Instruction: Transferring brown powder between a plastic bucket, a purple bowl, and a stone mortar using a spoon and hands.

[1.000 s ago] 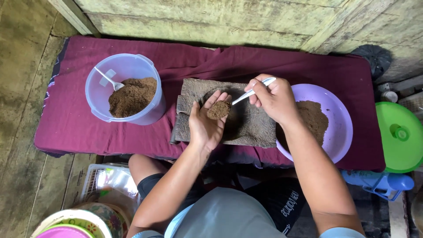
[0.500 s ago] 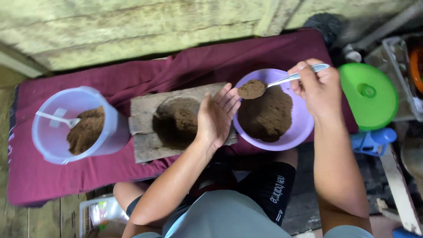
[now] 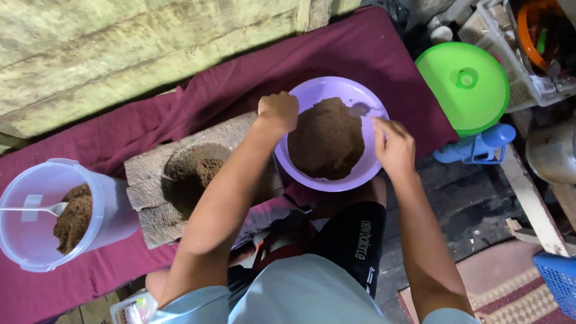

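A purple bowl [image 3: 336, 84] holding a mound of brown powder [image 3: 327, 139] sits on a maroon cloth [image 3: 360, 48]. My left hand [image 3: 278, 111] is curled into a fist at the bowl's left rim and seems to grip it. My right hand [image 3: 393, 145] is at the bowl's right rim, fingers closed on a pale spoon [image 3: 363, 110] whose tip lies in the powder near the far rim. Left of the bowl lies a rough wooden board [image 3: 144, 180] with brown powder [image 3: 195, 171] in its hollow, partly hidden by my left forearm.
A clear plastic tub [image 3: 36, 240] with brown powder and a spoon [image 3: 36, 209] stands at the far left. To the right are a green lid [image 3: 462, 87], a blue plastic object [image 3: 477, 147], a white basket [image 3: 510, 36], a metal pot [image 3: 552, 150] and a blue crate [image 3: 558, 276].
The view has swung right. My left hand has moved from over the board to the bowl's rim and closed. My right hand has come down to the bowl with the spoon.
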